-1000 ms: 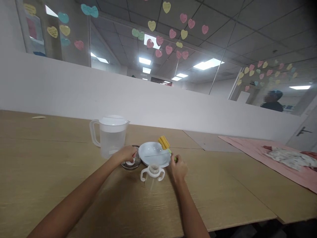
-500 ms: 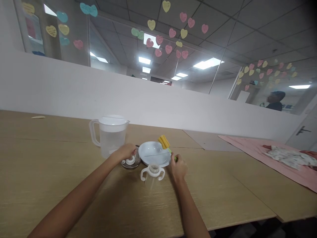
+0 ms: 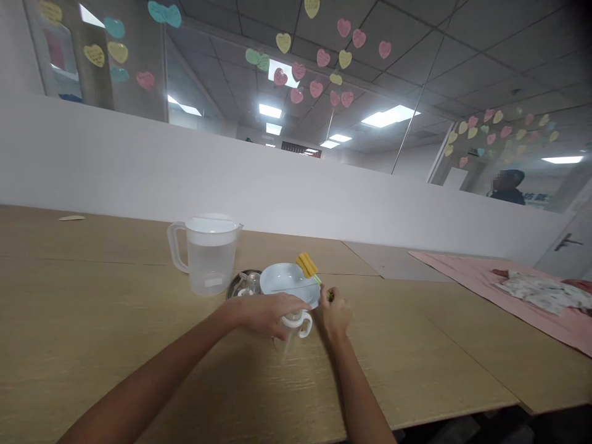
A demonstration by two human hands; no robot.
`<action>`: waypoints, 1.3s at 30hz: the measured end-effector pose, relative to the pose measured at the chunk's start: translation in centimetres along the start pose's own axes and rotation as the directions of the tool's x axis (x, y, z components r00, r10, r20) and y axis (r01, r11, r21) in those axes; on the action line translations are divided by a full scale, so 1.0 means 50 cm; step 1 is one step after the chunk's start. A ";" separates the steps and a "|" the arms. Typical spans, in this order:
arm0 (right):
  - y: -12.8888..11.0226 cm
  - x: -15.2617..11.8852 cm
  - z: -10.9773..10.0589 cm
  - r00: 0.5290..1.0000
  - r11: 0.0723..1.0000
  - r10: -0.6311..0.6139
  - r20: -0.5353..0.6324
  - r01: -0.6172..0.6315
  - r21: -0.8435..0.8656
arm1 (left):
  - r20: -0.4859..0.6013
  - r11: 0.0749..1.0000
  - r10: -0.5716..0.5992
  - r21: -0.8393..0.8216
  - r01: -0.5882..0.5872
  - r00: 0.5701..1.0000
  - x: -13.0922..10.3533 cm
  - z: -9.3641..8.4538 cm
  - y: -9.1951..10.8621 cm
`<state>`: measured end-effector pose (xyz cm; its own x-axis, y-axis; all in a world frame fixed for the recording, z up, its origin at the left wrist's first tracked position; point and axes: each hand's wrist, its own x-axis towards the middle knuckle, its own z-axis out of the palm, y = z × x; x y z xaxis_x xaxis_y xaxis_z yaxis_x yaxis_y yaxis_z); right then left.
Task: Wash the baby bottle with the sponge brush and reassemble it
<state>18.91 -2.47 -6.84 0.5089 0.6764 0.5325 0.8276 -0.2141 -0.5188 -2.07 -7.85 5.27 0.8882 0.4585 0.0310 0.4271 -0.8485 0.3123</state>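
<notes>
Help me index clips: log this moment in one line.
left hand: at two-handled bottle | right hand: holding yellow sponge brush | bowl: behind bottle

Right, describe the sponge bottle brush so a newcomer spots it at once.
On the table, find the spouted pitcher, then the white bowl to its right. At that bowl's right, the right hand holds the sponge bottle brush, set apart by its yellow head.

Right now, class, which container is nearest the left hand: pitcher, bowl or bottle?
The small clear bottle: the left hand is over its top; the white bowl sits just behind, the tall pitcher farther left.
</notes>
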 end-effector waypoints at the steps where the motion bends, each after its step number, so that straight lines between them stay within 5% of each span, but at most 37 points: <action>1: 0.000 0.000 -0.001 1.000 1.000 0.002 0.003 -0.002 0.000 | -0.020 1.000 -0.001 0.027 0.001 1.000 0.006 0.010 0.007; 7: 0.000 0.001 -0.002 1.000 0.999 -0.007 0.012 0.007 0.040 | -0.130 0.994 -0.108 0.013 0.110 0.986 0.036 0.043 -0.001; 15: -0.001 0.000 -0.001 1.000 0.998 0.010 0.015 -0.011 0.066 | -0.056 0.989 -0.104 -0.115 0.097 0.993 0.038 0.040 -0.014; 21: 0.001 -0.002 -0.009 0.990 0.959 0.000 -0.140 0.039 0.279 | -0.137 0.946 -0.155 -0.306 0.107 0.978 0.026 0.010 -0.007; 26: -0.003 -0.005 -0.025 0.968 0.927 0.031 -0.248 0.065 0.370 | -0.328 0.885 -0.317 -0.440 0.153 0.890 0.019 -0.025 -0.009; 29: -0.010 -0.008 -0.029 0.956 0.904 0.019 -0.292 0.108 0.413 | -0.477 0.900 -0.317 -0.423 0.101 0.820 0.023 -0.033 -0.022; 36: -0.021 -0.010 -0.025 0.918 0.868 -0.149 -0.368 0.300 0.395 | -0.696 0.960 -0.279 -0.185 0.211 0.662 0.033 -0.019 -0.061; 39: -0.020 -0.008 -0.028 0.888 0.887 -0.218 -0.405 0.353 0.297 | -0.741 0.958 -0.237 -0.071 0.278 0.628 0.032 -0.017 -0.070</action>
<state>18.20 -3.52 -5.62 0.3677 0.3616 0.8568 0.8437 0.2578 -0.4709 -2.30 -3.93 5.02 0.3310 0.6849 0.6492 0.6440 -0.6667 0.3751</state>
